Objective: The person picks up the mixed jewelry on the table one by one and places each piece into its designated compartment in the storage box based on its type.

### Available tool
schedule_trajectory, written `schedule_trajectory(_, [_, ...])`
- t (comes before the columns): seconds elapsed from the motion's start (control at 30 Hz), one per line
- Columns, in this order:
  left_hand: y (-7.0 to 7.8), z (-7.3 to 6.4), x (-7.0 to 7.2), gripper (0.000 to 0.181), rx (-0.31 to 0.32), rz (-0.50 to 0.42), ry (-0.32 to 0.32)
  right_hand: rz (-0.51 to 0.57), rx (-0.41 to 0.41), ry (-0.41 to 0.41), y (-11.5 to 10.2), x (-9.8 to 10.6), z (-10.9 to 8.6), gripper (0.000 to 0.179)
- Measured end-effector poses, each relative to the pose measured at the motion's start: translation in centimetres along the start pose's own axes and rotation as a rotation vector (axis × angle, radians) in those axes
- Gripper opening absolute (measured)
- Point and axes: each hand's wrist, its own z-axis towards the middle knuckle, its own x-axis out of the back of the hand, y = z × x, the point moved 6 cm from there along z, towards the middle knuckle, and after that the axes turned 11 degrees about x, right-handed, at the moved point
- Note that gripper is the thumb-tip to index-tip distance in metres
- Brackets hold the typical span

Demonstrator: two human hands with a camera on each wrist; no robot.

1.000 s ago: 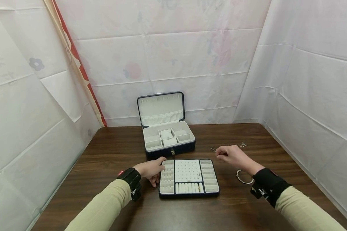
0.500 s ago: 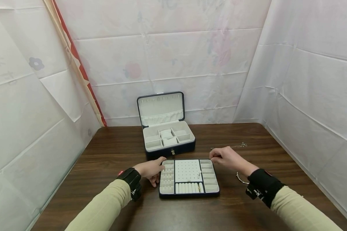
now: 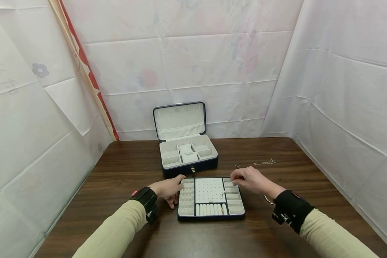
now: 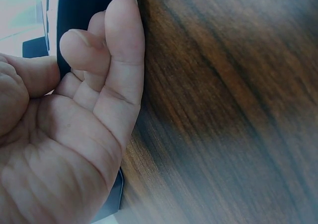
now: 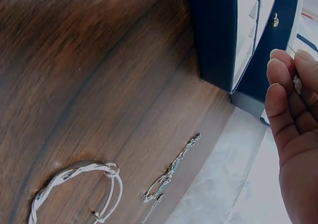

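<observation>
"What are your hands doing?"

"My right hand (image 3: 254,180) pinches a small silvery jewellery piece (image 5: 297,84) between thumb and fingers, at the far right corner of the jewellery tray (image 3: 211,218). My left hand (image 3: 167,189) grips the tray's left edge."

"How might the piece handle?"

"Probably light, stiff and slippery, maybe delicate; I'd pinch its edges gently. Its exact kind I can't tell."
</observation>
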Motion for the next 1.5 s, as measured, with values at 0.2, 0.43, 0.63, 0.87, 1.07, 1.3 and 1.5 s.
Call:
schedule_trajectory(0.2, [-0.1,0.0,0.0,0.055,0.001,0.001,-0.001,0.052,0.011,-0.013,-0.5,-0.5,0.2,0.007])
schedule_trajectory(0.43, [-0.1,0.0,0.0,0.055,-0.005,0.004,0.003,0.074,0.040,0.002,-1.0,-0.8,0.5,0.006])
schedule_trajectory(0.63, [0.0,-0.1,0.0,0.055,-0.006,0.013,0.004,0.067,0.033,-0.022,-1.0,-1.3,0.7,0.007])
schedule_trajectory(0.87, [0.0,-0.1,0.1,0.055,-0.009,0.012,0.002,0.043,0.071,-0.011,-1.1,-1.6,1.0,0.007])
schedule_trajectory(1.07, [-0.1,0.0,0.1,0.055,-0.004,0.015,0.003,0.047,0.070,-0.012,-1.3,-1.9,1.2,0.007])
schedule_trajectory(1.3, [-0.2,0.2,0.0,0.055,0.001,0.016,0.007,0.061,0.049,-0.029,-1.4,-2.5,1.7,0.005])
schedule_trajectory(1.5, [-0.2,0.2,0.0,0.055,0.003,0.028,0.006,0.051,0.080,-0.028,-1.6,-2.8,2.0,0.005])
